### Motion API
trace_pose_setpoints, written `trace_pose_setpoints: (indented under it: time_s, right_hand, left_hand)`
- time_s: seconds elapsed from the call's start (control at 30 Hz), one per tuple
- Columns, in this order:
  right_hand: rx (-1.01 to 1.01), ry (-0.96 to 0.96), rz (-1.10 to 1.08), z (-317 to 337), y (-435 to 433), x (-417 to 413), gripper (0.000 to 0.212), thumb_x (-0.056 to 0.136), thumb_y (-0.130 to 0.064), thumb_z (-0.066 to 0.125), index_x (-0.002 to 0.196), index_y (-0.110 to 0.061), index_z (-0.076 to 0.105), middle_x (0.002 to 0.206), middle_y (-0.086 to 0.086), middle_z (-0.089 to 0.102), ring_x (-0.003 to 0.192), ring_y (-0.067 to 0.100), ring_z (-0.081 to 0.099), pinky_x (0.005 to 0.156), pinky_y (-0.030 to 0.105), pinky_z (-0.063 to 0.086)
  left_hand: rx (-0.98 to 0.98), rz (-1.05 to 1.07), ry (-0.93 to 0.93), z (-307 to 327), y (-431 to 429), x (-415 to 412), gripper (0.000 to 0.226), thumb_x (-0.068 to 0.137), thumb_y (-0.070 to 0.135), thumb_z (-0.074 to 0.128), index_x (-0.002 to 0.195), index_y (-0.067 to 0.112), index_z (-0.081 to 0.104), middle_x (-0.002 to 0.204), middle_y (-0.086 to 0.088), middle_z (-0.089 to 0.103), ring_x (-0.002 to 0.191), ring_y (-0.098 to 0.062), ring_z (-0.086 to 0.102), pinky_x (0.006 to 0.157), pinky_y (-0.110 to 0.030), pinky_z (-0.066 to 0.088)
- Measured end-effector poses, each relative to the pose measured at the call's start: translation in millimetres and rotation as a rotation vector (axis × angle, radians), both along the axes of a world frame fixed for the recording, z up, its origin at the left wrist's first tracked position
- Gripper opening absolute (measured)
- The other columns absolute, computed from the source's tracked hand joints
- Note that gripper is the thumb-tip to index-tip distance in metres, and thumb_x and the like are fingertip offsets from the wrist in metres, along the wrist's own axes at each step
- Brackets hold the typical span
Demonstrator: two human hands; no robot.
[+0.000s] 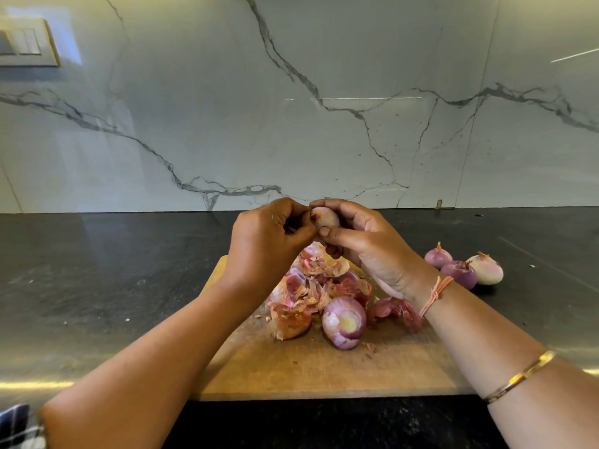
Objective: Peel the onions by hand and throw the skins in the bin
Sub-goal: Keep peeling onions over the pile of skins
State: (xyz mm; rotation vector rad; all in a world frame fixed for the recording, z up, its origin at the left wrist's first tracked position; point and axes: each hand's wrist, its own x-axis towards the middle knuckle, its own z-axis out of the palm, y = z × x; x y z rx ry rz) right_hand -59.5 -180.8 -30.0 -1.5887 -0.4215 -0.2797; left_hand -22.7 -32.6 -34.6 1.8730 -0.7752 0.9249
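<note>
Above the wooden cutting board my right hand grips a small pale onion, thumb under it and fingers curled over the top. My left hand pinches at the onion's root end, fingers curled against it. Below the hands a heap of pink and papery onion skins lies on the board. A partly peeled purple onion rests on the board in front of the heap. No bin is in view.
Three peeled onions sit together on the dark countertop to the right of the board. A marble backsplash rises behind the counter, with a switch plate at upper left. A checked cloth shows at the bottom left corner.
</note>
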Motion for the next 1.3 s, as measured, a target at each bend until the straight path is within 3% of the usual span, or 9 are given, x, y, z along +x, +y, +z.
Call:
trace_pose_setpoints:
  time_s: [0.1, 0.27, 0.43, 0.6, 0.77, 0.87, 0.97, 1.17, 1.3]
  right_hand:
    - [-0.01, -0.004, 0.008, 0.8, -0.1, -0.8, 0.03, 0.09, 0.004, 0.056, 0.106, -0.02, 0.062, 0.097, 0.001, 0.063, 0.082, 0.008, 0.06, 0.064, 0.016, 0.046]
    - [-0.038, -0.013, 0.016, 1.8, -1.5, -2.1, 0.029, 0.089, 0.003, 0.058, 0.107, -0.019, 0.061, 0.1, 0.004, 0.063, 0.09, 0.017, 0.058, 0.064, 0.015, 0.046]
    - [-0.053, -0.042, 0.06, 4.6, 0.5, -5.6, 0.035, 0.085, 0.01, 0.057, 0.105, -0.018, 0.06, 0.103, 0.001, 0.064, 0.094, 0.012, 0.062, 0.069, 0.013, 0.048]
    - [-0.067, -0.043, 0.04, 2.5, 0.1, -3.8, 0.036, 0.087, 0.009, 0.055, 0.106, -0.021, 0.059, 0.106, 0.001, 0.061, 0.091, 0.008, 0.06, 0.069, 0.013, 0.047]
    - [0.002, -0.054, 0.066, 4.5, -3.3, -4.4, 0.036, 0.088, 0.01, 0.055, 0.108, -0.02, 0.055, 0.103, 0.007, 0.057, 0.085, 0.012, 0.061, 0.073, 0.022, 0.052]
    - [-0.005, -0.061, 0.037, 3.6, -5.2, -2.8, 0.037, 0.085, 0.008, 0.06, 0.108, -0.021, 0.052, 0.101, 0.01, 0.058, 0.087, 0.016, 0.062, 0.078, 0.027, 0.055]
    - [-0.048, -0.067, -0.008, 1.7, -5.2, -1.7, 0.04, 0.086, 0.011, 0.057, 0.109, -0.022, 0.05, 0.101, 0.009, 0.059, 0.089, 0.014, 0.061, 0.08, 0.026, 0.055]
    - [-0.132, -0.073, -0.069, 0.4, -5.1, -0.8, 0.044, 0.085, 0.009, 0.061, 0.116, -0.022, 0.053, 0.116, 0.006, 0.063, 0.09, 0.01, 0.063, 0.083, 0.026, 0.052]
    - [-0.193, -0.089, -0.097, -0.9, -4.9, 2.0, 0.041, 0.086, 0.005, 0.061, 0.116, -0.022, 0.057, 0.123, 0.008, 0.061, 0.109, 0.019, 0.062, 0.095, 0.035, 0.051]
  left_hand:
    - [0.02, 0.004, -0.019, 0.5, 1.2, 0.1, 0.007, 0.083, 0.013, 0.07, 0.086, 0.008, 0.073, 0.071, 0.001, 0.069, 0.064, -0.01, 0.061, 0.059, -0.027, 0.05]
    - [0.094, -0.014, -0.051, 2.2, 5.2, 3.5, 0.007, 0.084, 0.013, 0.069, 0.087, 0.007, 0.072, 0.072, -0.001, 0.069, 0.063, -0.012, 0.062, 0.058, -0.027, 0.05]
    - [0.012, -0.027, -0.008, 4.7, 8.0, 6.1, 0.006, 0.085, 0.008, 0.066, 0.088, 0.007, 0.072, 0.072, 0.004, 0.066, 0.064, -0.01, 0.061, 0.057, -0.021, 0.05]
    - [-0.103, -0.074, 0.182, 3.1, 6.0, 8.6, 0.009, 0.087, 0.008, 0.064, 0.085, 0.015, 0.069, 0.077, 0.004, 0.069, 0.067, -0.01, 0.065, 0.065, -0.031, 0.056]
    - [-0.185, -0.05, 0.307, 1.7, 7.2, 14.4, 0.016, 0.088, 0.012, 0.062, 0.079, 0.024, 0.067, 0.075, 0.004, 0.07, 0.07, -0.012, 0.069, 0.074, -0.035, 0.058]
    - [-0.095, -0.04, 0.297, -0.3, 5.4, 12.3, 0.009, 0.087, 0.015, 0.065, 0.089, 0.022, 0.071, 0.078, 0.01, 0.07, 0.07, -0.004, 0.067, 0.072, -0.027, 0.058]
    - [-0.069, -0.114, 0.292, 0.4, 4.2, 7.7, 0.021, 0.085, 0.014, 0.068, 0.103, 0.026, 0.069, 0.088, 0.017, 0.069, 0.081, 0.004, 0.066, 0.078, -0.018, 0.055]
    - [-0.126, -0.258, 0.314, 3.6, 3.0, -2.2, 0.022, 0.086, 0.014, 0.064, 0.103, 0.027, 0.067, 0.089, 0.018, 0.068, 0.082, 0.004, 0.066, 0.071, -0.012, 0.052]
    - [-0.109, -0.24, 0.307, 3.5, 3.2, -1.4, 0.023, 0.085, 0.015, 0.067, 0.104, 0.028, 0.066, 0.089, 0.017, 0.068, 0.08, 0.003, 0.067, 0.073, -0.015, 0.054]
